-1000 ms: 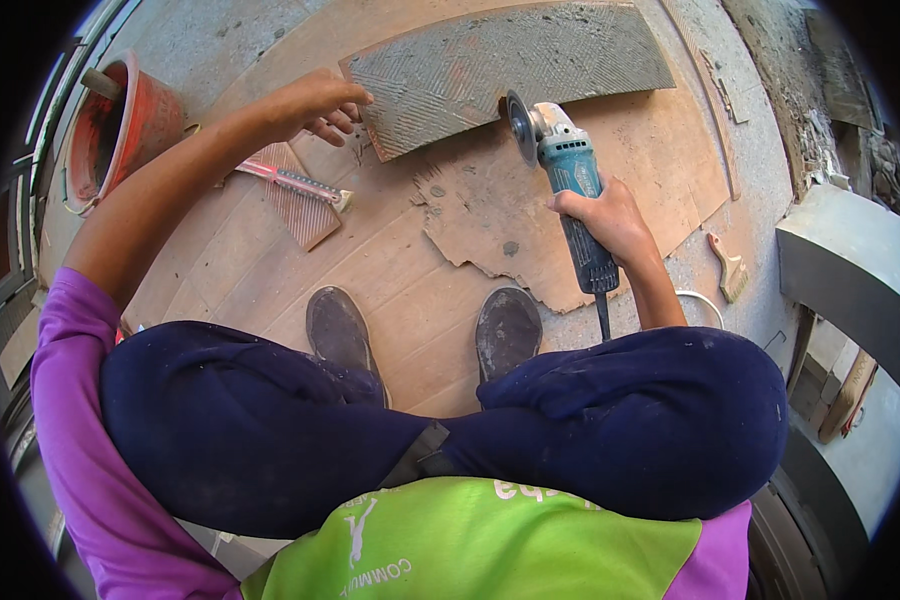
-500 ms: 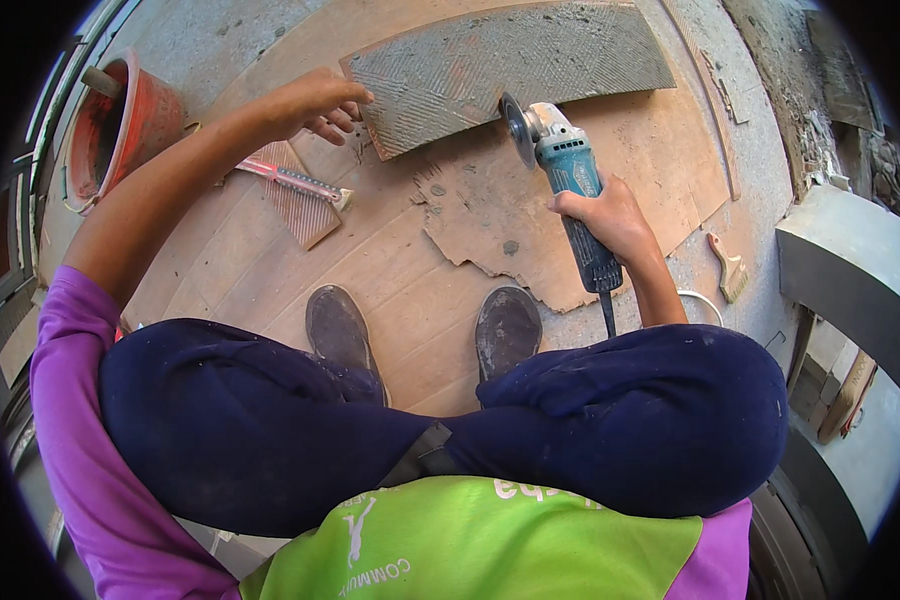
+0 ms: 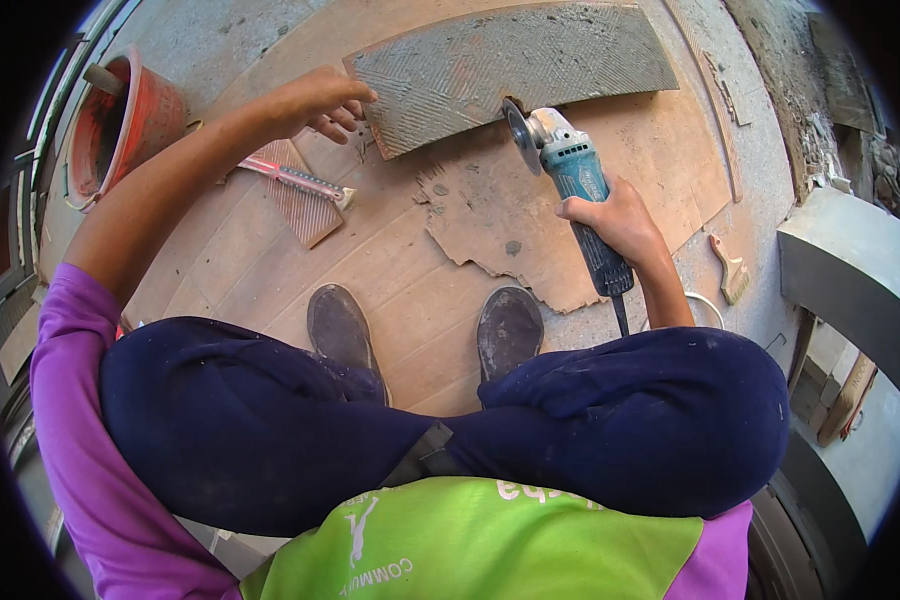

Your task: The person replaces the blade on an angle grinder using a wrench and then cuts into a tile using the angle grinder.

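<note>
My right hand [image 3: 618, 222] is wrapped round the body of a teal and black angle grinder [image 3: 582, 180]. The grinder's disc [image 3: 521, 136] stands on edge at the near side of a long tile [image 3: 510, 70] coated with ridged grey mortar. A small dark notch shows in the tile's edge beside the disc. At the tile's left end is my left hand [image 3: 325, 103], fingers apart and loosely bent, with the fingertips at the corner. Whether they press on it, I cannot tell. Below that hand, a brush with a pink-and-white handle [image 3: 295, 178] lies across a small ribbed tile piece [image 3: 305, 212].
A red bucket [image 3: 160, 120] with a stick-like handle in it stands at the left. Under the grinder lies a broken-edged brown sheet [image 3: 510, 225]. To the right are a flat paintbrush [image 3: 730, 268], a white cord and a grey curved block [image 3: 840, 245]. My shoes [image 3: 510, 325] are close below.
The grinder and my right hand have shifted slightly right and toward me, uncovering the small notch in the tile's edge. My left hand stays nearly where it was.
</note>
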